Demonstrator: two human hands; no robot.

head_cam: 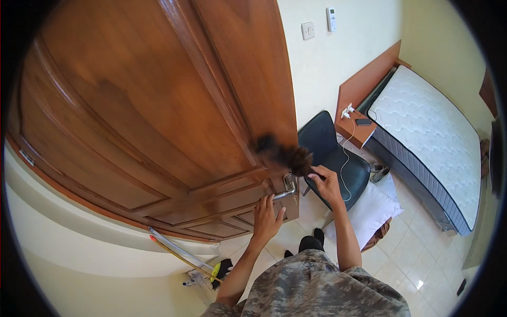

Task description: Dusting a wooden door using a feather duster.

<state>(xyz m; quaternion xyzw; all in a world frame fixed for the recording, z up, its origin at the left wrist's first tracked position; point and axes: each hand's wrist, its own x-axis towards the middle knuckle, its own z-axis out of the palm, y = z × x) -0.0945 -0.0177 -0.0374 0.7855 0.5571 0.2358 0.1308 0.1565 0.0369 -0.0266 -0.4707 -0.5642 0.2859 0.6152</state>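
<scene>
My right hand (326,184) grips a feather duster (299,160) by its base. Its dark brown feathers point left, in front of a varnished wooden panel door (158,111), and the far end is blurred. I cannot tell whether the feathers touch the wood. My left hand (268,222) is spread against the door, fingertips by the free end of the metal lever handle (286,193). Whether those fingers rest on the lever or only on the wood is unclear. A key hangs at the lock below the handle.
Behind the door edge stands a dark chair (352,174) with a white cable across it. White pillows (368,212) lie on the tiled floor. A bed with a bare mattress (427,130) is at right. A broom (222,271) leans at lower left.
</scene>
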